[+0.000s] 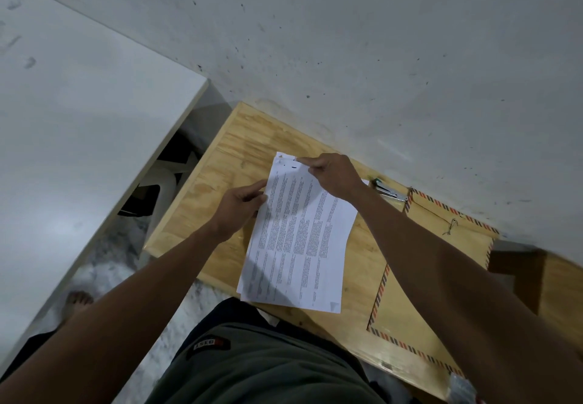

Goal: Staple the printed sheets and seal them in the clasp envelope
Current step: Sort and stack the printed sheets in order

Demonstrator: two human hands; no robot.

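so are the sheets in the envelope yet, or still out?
Out. The printed sheets lie on the wooden table, held by both hands, beside the clasp envelope.

bare wood left of sheets | right: envelope, stapler near wall

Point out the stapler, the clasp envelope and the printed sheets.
Silver metal stapler [389, 191]: head view, its top arm.
Brown striped-edge clasp envelope [441, 264]: head view, bare face.
White printed sheets [299, 246]: head view, middle of top page.
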